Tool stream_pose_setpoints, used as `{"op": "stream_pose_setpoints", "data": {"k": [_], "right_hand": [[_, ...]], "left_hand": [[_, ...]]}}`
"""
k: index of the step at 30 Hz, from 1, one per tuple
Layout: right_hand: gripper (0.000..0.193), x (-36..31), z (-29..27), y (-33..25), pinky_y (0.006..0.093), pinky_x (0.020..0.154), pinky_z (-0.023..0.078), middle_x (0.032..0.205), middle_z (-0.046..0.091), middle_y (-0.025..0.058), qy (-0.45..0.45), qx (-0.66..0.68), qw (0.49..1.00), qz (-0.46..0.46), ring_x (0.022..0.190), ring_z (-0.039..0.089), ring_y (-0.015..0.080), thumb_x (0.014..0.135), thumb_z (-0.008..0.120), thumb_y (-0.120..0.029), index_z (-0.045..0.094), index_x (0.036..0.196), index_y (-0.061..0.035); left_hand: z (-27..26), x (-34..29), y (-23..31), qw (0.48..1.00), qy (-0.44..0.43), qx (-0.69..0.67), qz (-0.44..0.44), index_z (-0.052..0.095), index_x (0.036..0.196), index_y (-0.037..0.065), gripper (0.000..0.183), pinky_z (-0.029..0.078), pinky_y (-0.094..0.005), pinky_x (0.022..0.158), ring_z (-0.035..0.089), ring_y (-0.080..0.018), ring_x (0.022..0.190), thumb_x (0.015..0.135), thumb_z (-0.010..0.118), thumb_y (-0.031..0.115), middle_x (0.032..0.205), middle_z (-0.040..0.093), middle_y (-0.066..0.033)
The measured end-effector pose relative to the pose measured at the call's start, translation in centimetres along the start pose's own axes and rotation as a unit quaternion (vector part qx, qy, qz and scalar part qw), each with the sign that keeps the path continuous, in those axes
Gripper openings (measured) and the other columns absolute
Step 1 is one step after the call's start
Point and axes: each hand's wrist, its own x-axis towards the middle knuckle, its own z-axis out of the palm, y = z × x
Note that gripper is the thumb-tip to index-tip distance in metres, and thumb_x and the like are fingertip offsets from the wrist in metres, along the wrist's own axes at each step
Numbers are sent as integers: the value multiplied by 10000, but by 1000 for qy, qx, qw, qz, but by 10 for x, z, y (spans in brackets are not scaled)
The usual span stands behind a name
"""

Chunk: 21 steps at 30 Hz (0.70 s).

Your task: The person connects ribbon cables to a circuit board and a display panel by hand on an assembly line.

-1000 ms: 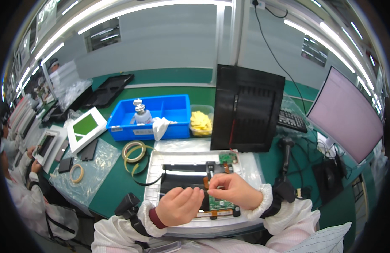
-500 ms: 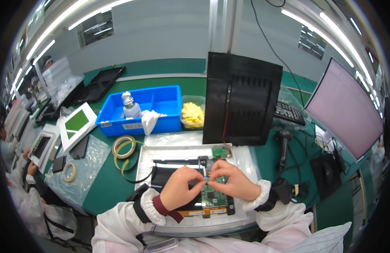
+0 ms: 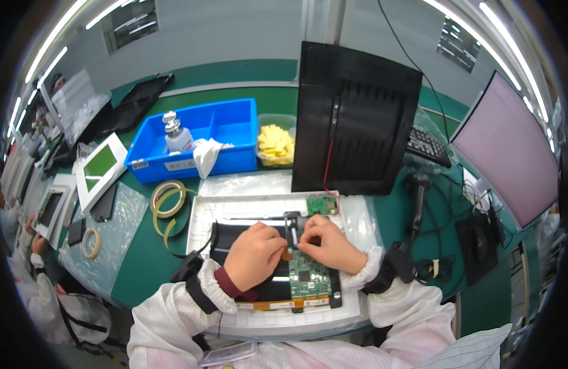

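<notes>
Two bare hands are in my head view, low over the board, which lies right of centre in the white housing on the green table. My left hand comes in over the black panel, fingertips at the board's upper left edge, beside an orange tab. My right hand bends over the board's top end, thumb and forefinger near a short white strip. Each grip looks narrow, fingers curled toward the thumb, but I cannot tell whether either has closed on anything. An orange strip runs along the board's lower end, and a small green board sits in the housing's upper right corner. Behind it I see a black cover standing upright, a red wire hanging down its front. To the left are a tape roll and a blue bin holding a bottle; to the right, a scanner.
</notes>
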Motion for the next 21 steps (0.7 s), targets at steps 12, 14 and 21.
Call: {"op": "stream_pose_setpoints", "data": {"k": [12,14,21], "right_hand": [[99,2,4,-7,332,739,407,814,518,89,9,-19,999,37,841,499,256,658,682,-67,596,632,-26],[97,2,4,-7,330,736,408,806,518,90,10,-17,999,41,836,501,256,659,677,-67,598,625,-23],[93,2,3,-10,329,731,409,803,518,92,15,-30,999,38,833,504,254,655,671,-63,596,623,-19]], "left_hand": [[6,-7,-4,995,-36,68,65,608,743,72,80,424,-301,664,506,-190,789,666,590,62,795,550,-23],[5,-7,-3,995,-41,70,65,608,749,70,93,422,-298,663,506,-190,789,659,586,62,797,549,-24],[5,-7,-2,995,-64,64,50,630,808,55,201,451,-320,709,524,-213,804,619,594,-3,822,559,-48]]}}
